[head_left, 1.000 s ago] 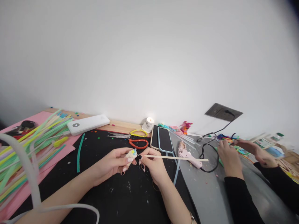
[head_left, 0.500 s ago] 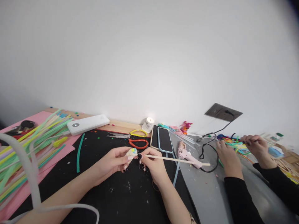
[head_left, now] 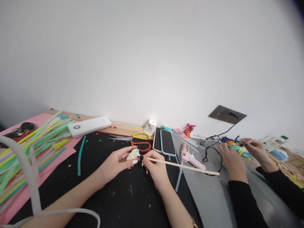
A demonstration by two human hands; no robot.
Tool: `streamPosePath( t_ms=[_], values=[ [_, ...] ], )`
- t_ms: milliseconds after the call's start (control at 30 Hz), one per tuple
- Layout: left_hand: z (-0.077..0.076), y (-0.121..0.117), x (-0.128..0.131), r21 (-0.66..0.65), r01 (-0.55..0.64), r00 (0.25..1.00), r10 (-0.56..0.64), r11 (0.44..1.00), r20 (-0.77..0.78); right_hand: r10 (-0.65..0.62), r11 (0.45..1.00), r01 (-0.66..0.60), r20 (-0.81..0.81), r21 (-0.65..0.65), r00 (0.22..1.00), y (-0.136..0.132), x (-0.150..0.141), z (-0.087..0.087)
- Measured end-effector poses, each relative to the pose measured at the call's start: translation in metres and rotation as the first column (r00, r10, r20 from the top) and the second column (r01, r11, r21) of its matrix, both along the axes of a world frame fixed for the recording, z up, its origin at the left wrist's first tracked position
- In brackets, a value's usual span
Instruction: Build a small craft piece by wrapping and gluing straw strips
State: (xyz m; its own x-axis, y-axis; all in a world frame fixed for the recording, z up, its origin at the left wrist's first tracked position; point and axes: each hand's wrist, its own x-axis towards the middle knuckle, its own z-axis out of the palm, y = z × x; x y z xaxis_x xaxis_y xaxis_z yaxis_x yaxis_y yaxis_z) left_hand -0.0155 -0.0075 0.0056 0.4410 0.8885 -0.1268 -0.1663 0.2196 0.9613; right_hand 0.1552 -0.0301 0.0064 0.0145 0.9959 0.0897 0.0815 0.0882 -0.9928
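Observation:
Between the fingertips of my left hand (head_left: 120, 161) is a small cream-coloured wound bundle (head_left: 133, 154) with a bit of blue and yellow at its top. My right hand (head_left: 154, 166) meets it from the right, its thumb and fingers pinched on a cream pipe cleaner (head_left: 185, 165). The pipe cleaner's long free end points right, passing in front of the glue gun (head_left: 190, 157). Fingers partly hide where bundle and pipe cleaner meet. Just behind my hands lie scissors (head_left: 140, 146) with a red and a yellow handle loop.
Left, pipe cleaners (head_left: 47, 136) lie on pink sheets (head_left: 71, 155) beside a white power bank (head_left: 90, 126). A phone (head_left: 168, 142) and a small white cup (head_left: 150, 127) stand farther back. A co-worker's hands (head_left: 234, 163) work at right, near a black cord (head_left: 206, 152). A white cable (head_left: 35, 183) crosses the left foreground.
The wound bundle has turned in my fingers, showing more of its cream side and less colour. The pipe cleaner's free end has swung slightly down and right. The co-worker's right hand moved left.

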Motion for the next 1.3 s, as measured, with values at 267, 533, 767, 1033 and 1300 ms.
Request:
streamPosePath(
  t_ms=[267, 533, 767, 1033, 1300],
  values=[
    [-0.005, 0.002, 0.001, 0.085, -0.039, 0.999, 0.040, 0.996, -0.006, 0.013, 1.000, -0.013, 0.001, -0.011, 1.000, 0.001, -0.001, -0.003],
    [-0.010, 0.005, -0.003, 0.187, -0.106, 0.983, 0.130, 0.977, -0.126, 0.010, 0.999, -0.012, 0.044, 0.046, 0.999, -0.002, -0.006, -0.002],
    [-0.009, 0.006, -0.005, 0.160, -0.044, 0.975, 0.077, 0.986, -0.208, 0.104, 0.977, -0.113, 0.060, 0.178, 0.993, -0.001, -0.004, 0.000],
    [-0.008, 0.005, -0.003, 0.215, -0.077, 0.965, 0.127, 0.973, -0.231, 0.044, 0.956, -0.105, 0.222, 0.275, 0.974, -0.001, 0.000, 0.001],
    [-0.004, 0.002, -0.003, 0.254, -0.065, 0.953, 0.135, 0.965, -0.270, -0.014, 0.965, -0.026, 0.151, 0.260, 0.988, 0.002, 0.000, 0.002]
  ],
)
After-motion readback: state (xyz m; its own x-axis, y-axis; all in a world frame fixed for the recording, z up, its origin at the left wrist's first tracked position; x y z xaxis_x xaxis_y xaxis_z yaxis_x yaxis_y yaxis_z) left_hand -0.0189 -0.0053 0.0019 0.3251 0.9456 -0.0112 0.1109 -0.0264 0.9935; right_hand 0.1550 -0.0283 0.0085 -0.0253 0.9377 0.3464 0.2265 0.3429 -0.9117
